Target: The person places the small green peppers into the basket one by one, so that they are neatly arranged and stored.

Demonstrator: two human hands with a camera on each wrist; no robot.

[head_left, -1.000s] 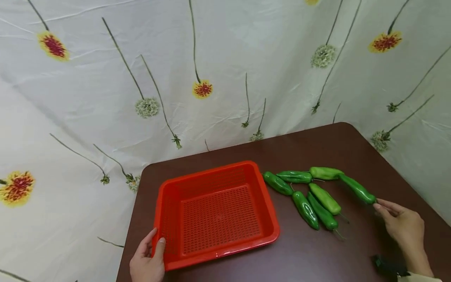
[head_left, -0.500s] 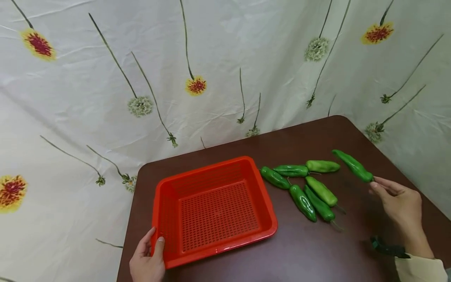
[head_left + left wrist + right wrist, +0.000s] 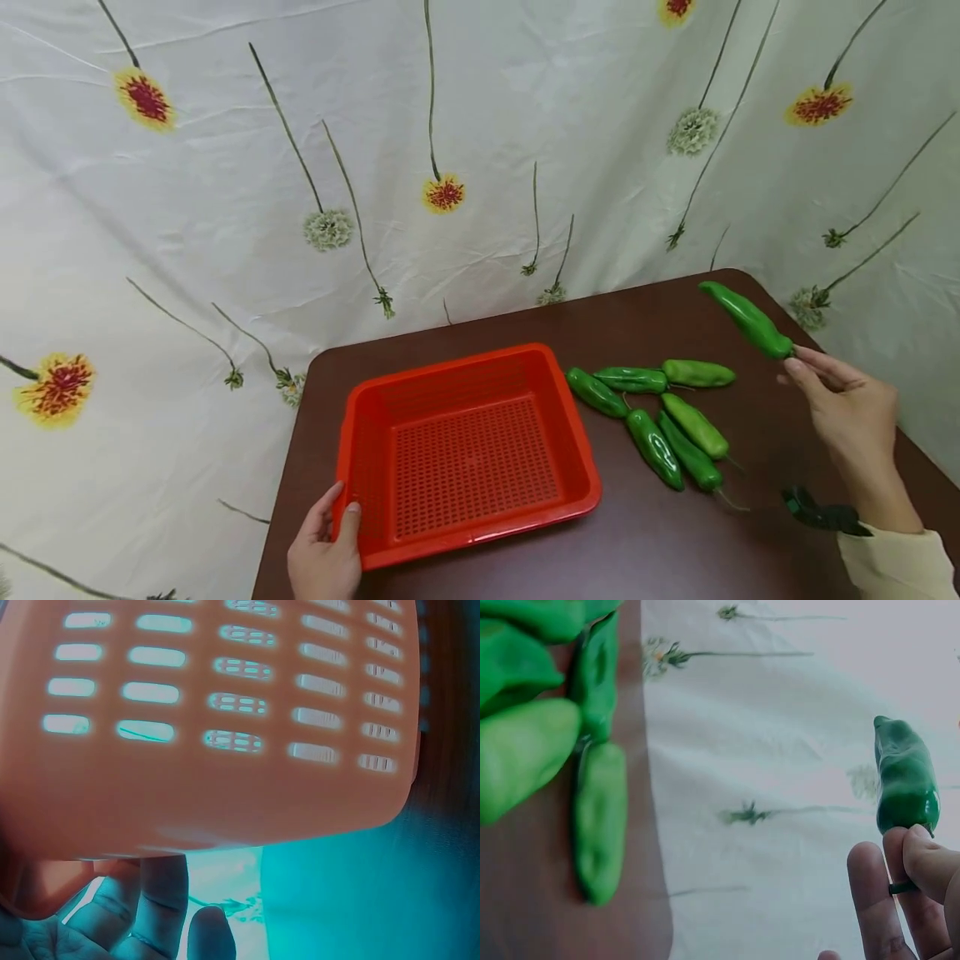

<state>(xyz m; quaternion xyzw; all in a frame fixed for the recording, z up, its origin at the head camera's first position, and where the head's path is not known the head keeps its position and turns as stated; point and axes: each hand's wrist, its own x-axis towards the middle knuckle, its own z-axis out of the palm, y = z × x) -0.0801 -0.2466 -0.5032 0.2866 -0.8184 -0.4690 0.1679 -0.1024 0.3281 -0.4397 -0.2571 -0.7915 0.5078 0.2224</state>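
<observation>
A green pepper [image 3: 747, 318] is held up over the right side of the table, its stem pinched between thumb and fingers of my right hand [image 3: 851, 400]. In the right wrist view the same pepper [image 3: 906, 780] points upward from the fingertips. My left hand [image 3: 326, 546] grips the near left rim of a red plastic basket [image 3: 465, 537], thumb inside the wall. The basket holds nothing. From the left wrist view, its slotted wall [image 3: 195, 795] fills the upper part, fingers [image 3: 161, 900] below the edge.
Several more green peppers [image 3: 697, 427] lie in a loose group right of the basket on the brown table [image 3: 637, 550]. One lighter pepper [image 3: 697, 373] lies at the group's far right. A floral cloth [image 3: 480, 100] hangs behind the table.
My right hand has lifted the pepper off the table, away from the group. My left hand keeps its grip on the basket. The head view has shifted slightly.
</observation>
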